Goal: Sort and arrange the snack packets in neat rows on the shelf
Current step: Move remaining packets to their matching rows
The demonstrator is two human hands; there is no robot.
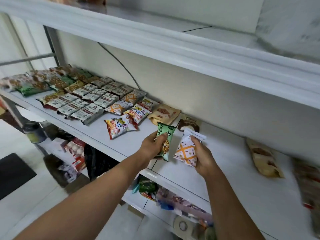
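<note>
A thin dark cable [121, 64] runs down the far wall [207, 101]. A black mat [13, 174] lies on the floor [26, 208] at the left. A tape roll [188, 227] sits low and near.

Motion-blurred and cut by frame: right-edge packet [309, 184]. Print unreadable on far-left rows [34, 82]. The left hand [152, 144] covers green packet [166, 149] mid-section; right hand [203, 154] hides white-and-orange packet [184, 151] right side. Indistinct: lower-shelf clutter [174, 201].
</note>
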